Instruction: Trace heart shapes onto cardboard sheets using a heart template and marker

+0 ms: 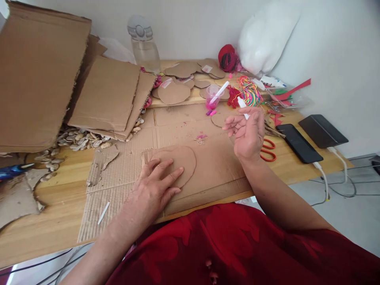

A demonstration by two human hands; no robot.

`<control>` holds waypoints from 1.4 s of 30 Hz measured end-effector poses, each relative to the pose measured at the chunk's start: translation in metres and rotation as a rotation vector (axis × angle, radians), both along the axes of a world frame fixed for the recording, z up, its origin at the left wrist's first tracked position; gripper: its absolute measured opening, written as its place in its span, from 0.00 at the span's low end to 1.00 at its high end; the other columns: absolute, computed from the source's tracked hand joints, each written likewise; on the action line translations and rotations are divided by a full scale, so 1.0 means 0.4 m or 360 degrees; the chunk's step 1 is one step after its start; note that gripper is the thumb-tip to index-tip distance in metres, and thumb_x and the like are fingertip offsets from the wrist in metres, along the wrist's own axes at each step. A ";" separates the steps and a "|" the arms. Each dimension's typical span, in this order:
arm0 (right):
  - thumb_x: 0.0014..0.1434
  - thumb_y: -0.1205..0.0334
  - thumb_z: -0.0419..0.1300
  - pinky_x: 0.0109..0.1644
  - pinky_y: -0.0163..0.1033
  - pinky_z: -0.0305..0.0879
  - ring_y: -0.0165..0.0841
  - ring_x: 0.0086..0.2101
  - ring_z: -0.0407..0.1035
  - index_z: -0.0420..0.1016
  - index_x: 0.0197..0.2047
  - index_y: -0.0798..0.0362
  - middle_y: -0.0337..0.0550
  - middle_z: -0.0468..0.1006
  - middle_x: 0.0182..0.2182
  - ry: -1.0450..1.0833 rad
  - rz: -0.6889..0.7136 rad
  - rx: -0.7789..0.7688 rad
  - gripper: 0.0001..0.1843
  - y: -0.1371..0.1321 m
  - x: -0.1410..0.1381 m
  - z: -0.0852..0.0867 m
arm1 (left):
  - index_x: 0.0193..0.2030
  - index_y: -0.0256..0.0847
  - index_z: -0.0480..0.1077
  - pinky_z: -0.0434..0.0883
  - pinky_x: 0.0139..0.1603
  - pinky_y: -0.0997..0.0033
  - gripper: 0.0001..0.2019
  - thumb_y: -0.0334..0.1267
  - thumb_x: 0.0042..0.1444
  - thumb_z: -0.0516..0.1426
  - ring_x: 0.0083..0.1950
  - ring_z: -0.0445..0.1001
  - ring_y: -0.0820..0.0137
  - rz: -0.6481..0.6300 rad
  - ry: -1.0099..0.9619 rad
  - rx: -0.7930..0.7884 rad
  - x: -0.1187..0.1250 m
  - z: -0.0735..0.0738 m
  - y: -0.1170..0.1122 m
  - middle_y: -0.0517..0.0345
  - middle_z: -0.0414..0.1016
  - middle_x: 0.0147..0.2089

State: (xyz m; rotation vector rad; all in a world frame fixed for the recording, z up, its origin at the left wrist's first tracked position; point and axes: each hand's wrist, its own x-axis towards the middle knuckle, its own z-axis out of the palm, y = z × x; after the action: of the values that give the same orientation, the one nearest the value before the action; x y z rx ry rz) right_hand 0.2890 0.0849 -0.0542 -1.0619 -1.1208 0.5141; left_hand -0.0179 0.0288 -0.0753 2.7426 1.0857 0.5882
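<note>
My left hand [160,180] lies flat, fingers spread, on a rounded cardboard cutout [185,158]. The cutout rests on a larger cardboard sheet [216,166] near the table's front edge. Raised above the sheet's right side, my right hand [249,132] has curled fingers, with a slim white pen-like tube [242,103] sticking up from between thumb and fingers. Its lower end is hidden by the hand. Orange-handled scissors [268,150] lie just beyond my right wrist, their blades out of sight.
Cardboard sheets [103,93] lean at left over peanut shells [81,138]. A blue glue gun [13,172] sits far left. Behind stand a water bottle [145,47], cut cardboard shapes [175,93], a pink cup [212,101] and coloured cords [251,91]. A phone [298,142] lies right.
</note>
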 end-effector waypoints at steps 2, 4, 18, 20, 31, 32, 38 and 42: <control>0.71 0.35 0.50 0.26 0.42 0.62 0.36 0.29 0.77 0.67 0.45 0.39 0.38 0.82 0.32 0.0016 0.0031 -0.0050 0.18 0.001 0.000 -0.002 | 0.64 0.47 0.76 0.75 0.64 0.36 0.19 0.40 0.67 0.61 0.67 0.65 0.47 0.0020 -0.0003 -0.0032 0.002 0.001 -0.002 0.46 0.72 0.67; 0.71 0.36 0.49 0.27 0.41 0.62 0.36 0.29 0.77 0.68 0.45 0.41 0.39 0.82 0.31 0.0011 0.0144 -0.0054 0.19 0.001 -0.004 -0.007 | 0.64 0.47 0.76 0.75 0.65 0.36 0.19 0.39 0.67 0.61 0.68 0.64 0.48 0.0035 -0.0001 -0.0057 0.004 0.004 -0.006 0.46 0.72 0.67; 0.72 0.54 0.58 0.52 0.46 0.75 0.38 0.46 0.79 0.71 0.54 0.46 0.45 0.83 0.46 -0.0765 0.0763 -0.0317 0.10 -0.051 -0.061 -0.030 | 0.66 0.47 0.73 0.71 0.69 0.36 0.21 0.40 0.68 0.60 0.72 0.62 0.45 0.0124 0.0103 -0.0116 0.018 0.014 -0.022 0.45 0.70 0.69; 0.72 0.56 0.58 0.57 0.49 0.73 0.40 0.50 0.78 0.72 0.55 0.45 0.45 0.83 0.49 -0.0906 0.0775 -0.0316 0.10 -0.050 -0.058 -0.034 | 0.67 0.46 0.73 0.71 0.69 0.36 0.21 0.40 0.68 0.60 0.73 0.61 0.45 0.0125 0.0113 -0.0127 0.019 0.016 -0.024 0.43 0.69 0.69; 0.70 0.59 0.58 0.47 0.45 0.71 0.36 0.38 0.77 0.74 0.56 0.44 0.42 0.82 0.50 -0.1286 0.0758 -0.0311 0.12 -0.047 -0.057 -0.051 | 0.68 0.46 0.71 0.69 0.70 0.36 0.23 0.43 0.68 0.60 0.74 0.62 0.43 0.0147 0.0168 -0.0051 0.024 0.010 -0.032 0.42 0.68 0.70; 0.70 0.59 0.58 0.47 0.45 0.71 0.37 0.39 0.77 0.74 0.56 0.43 0.41 0.82 0.50 -0.1296 0.0752 -0.0320 0.12 -0.047 -0.057 -0.052 | 0.69 0.46 0.70 0.70 0.69 0.36 0.23 0.43 0.68 0.60 0.74 0.62 0.43 0.0147 0.0166 -0.0037 0.024 0.008 -0.032 0.42 0.68 0.70; 0.70 0.60 0.59 0.56 0.47 0.72 0.42 0.53 0.76 0.75 0.55 0.42 0.41 0.82 0.50 -0.1239 0.0757 -0.0272 0.12 -0.041 -0.060 -0.052 | 0.69 0.46 0.70 0.72 0.68 0.38 0.23 0.44 0.68 0.59 0.74 0.62 0.43 0.0160 0.0160 -0.0013 0.023 0.008 -0.035 0.43 0.68 0.71; 0.69 0.59 0.59 0.56 0.50 0.75 0.43 0.52 0.78 0.76 0.54 0.42 0.43 0.82 0.50 -0.1195 0.0778 -0.0297 0.12 -0.038 -0.062 -0.053 | 0.69 0.46 0.69 0.72 0.68 0.39 0.23 0.43 0.69 0.58 0.74 0.63 0.44 0.0157 0.0215 -0.0022 0.025 0.016 -0.038 0.42 0.67 0.71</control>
State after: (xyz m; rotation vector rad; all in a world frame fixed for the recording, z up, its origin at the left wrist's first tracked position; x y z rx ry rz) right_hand 0.2640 0.0695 -0.0753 -1.1791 -2.0567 0.6288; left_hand -0.0079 0.0136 -0.0689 2.7640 1.2556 0.4100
